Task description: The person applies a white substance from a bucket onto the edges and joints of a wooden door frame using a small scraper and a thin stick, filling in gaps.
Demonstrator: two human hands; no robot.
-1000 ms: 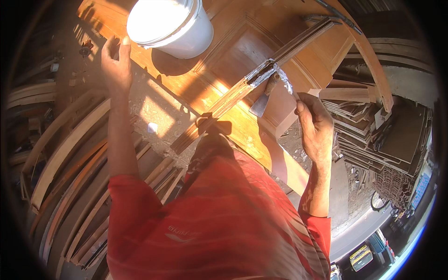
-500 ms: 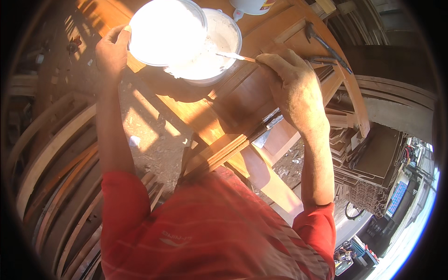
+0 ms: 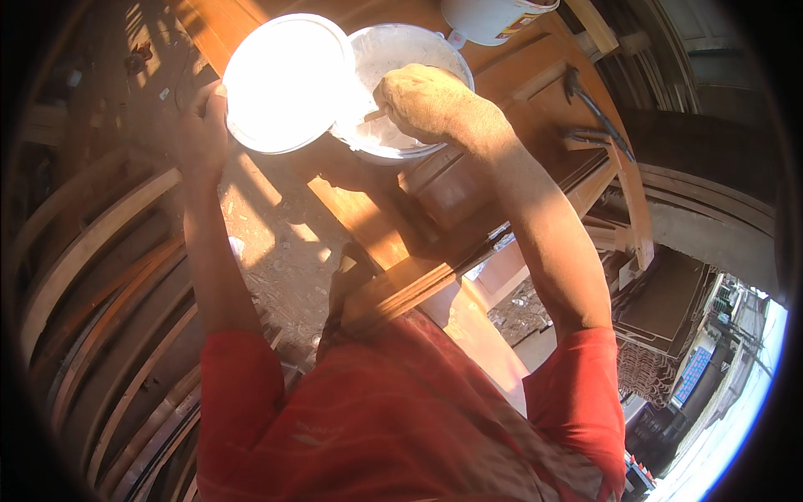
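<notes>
two hands work over a wooden workpiece, and going from the left: curved wooden strips lie stacked along the left side on the ground. next comes the left hand, raised at the end of a bare forearm, its fingers closed on the left rim of a round white lid; the lid is tilted toward the camera and glares so brightly in the sun that its surface shows no detail. the fingers sit at the lid's left edge, with the thumb side hidden behind it. just right of the lid, and partly covered by it, stands an open white bucket holding a pale paste, resting on the reddish-brown wooden panel. the right hand reaches down into the bucket's mouth from the right, fingers curled tight around a thin tool handle whose end points left toward the lid; the working end cannot be made out against the paste. the knuckles lie over the bucket's middle, above the paste. farther back, at the top edge, a second white tub stands just behind the bucket. to the right, dark metal tools lie on the panel's far corner, well apart from both hands. below, the person's red shirt fills the lower part of the view.
</notes>
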